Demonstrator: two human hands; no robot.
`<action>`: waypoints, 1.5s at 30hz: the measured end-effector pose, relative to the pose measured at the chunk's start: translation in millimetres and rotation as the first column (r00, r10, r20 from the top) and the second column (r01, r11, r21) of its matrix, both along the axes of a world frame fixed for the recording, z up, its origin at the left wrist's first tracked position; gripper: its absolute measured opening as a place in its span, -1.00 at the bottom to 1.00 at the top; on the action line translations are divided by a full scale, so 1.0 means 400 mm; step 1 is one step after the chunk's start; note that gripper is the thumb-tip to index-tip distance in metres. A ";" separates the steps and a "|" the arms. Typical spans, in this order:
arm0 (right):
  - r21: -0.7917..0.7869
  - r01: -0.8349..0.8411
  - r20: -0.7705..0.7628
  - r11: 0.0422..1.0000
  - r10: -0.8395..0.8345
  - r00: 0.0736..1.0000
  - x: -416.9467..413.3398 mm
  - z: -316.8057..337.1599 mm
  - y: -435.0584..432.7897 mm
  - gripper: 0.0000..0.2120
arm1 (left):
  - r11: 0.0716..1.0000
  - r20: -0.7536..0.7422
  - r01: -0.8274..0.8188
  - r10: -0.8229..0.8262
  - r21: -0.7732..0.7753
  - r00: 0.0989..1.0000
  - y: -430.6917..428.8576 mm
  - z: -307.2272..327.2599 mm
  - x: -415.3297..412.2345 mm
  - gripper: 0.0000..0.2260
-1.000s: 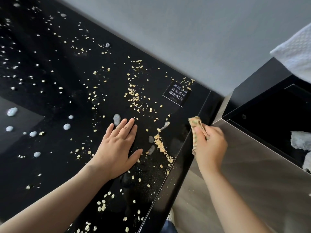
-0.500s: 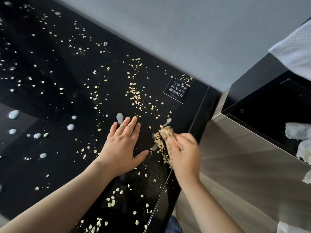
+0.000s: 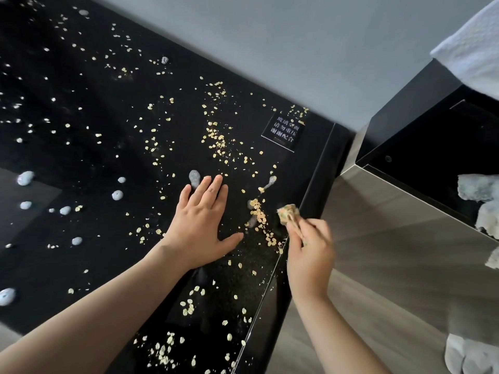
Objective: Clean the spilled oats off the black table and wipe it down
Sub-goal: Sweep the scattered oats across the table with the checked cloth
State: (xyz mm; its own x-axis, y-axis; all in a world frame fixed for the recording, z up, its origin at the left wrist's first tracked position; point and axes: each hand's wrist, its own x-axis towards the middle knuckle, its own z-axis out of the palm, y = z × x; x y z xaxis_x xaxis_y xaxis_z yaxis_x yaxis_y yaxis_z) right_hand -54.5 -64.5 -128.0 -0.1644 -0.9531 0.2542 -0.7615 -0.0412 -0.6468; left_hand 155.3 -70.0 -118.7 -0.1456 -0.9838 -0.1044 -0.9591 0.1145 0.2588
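My right hand [image 3: 310, 255] has its grip closed on a small yellowish cloth wad [image 3: 288, 213], pinched between thumb and fingers at the right edge of the black tabletop [image 3: 94, 171]. Just left of the wad lies a dense line of oats [image 3: 259, 215]. Many more flakes, too many for me to count, are strewn over the whole surface. My left hand [image 3: 201, 225] lies flat on the tabletop left of that line, fingers straight, holding nothing. I count about a dozen pale foam blobs [image 3: 25, 178], mostly toward the left, and one label [image 3: 283, 132] with white characters near the far corner. To the right stands one open black bin [image 3: 421, 147] with two pale crumpled wads [image 3: 476, 187] showing inside. A white towel [image 3: 475, 49] shows at the upper right.
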 end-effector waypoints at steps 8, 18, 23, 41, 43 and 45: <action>0.130 -0.144 0.296 0.981 0.100 0.950 -0.022 0.053 0.039 -0.89 | 0.998 -0.148 -0.050 0.055 0.035 0.987 -0.006 0.035 0.009 -0.24; 0.064 -0.030 0.085 0.998 0.025 0.996 -0.048 0.010 0.041 -0.92 | 0.996 -0.001 -0.063 0.063 0.057 0.998 0.188 0.057 0.014 -0.16; 0.117 -0.180 0.062 0.977 0.174 0.983 0.035 0.005 0.090 -0.93 | 0.992 0.061 -0.087 0.082 0.096 0.995 0.191 0.030 0.049 -0.13; 0.105 0.082 -0.093 0.991 -0.072 0.993 0.009 0.017 -0.062 -0.88 | 1.000 0.105 0.016 -0.016 0.006 0.994 0.184 0.009 0.078 -0.21; 0.119 -0.051 -0.060 0.992 0.058 0.997 0.040 0.015 -0.001 -0.88 | 1.000 0.103 0.020 -0.020 0.002 0.994 0.183 0.009 0.079 -0.22; 0.171 -0.138 0.058 0.976 0.130 0.990 0.062 0.023 0.052 -0.89 | 1.000 0.106 0.028 -0.028 0.000 0.994 0.183 0.007 0.082 -0.22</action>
State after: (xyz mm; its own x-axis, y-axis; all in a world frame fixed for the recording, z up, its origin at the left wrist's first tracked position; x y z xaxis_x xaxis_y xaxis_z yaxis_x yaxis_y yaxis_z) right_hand -29.7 -43.9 -118.9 -0.0396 -0.9962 0.0775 -0.7258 -0.0247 -0.6874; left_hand 188.0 3.2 -115.8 -0.1612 -0.9797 -0.1192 -0.9775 0.1419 0.1560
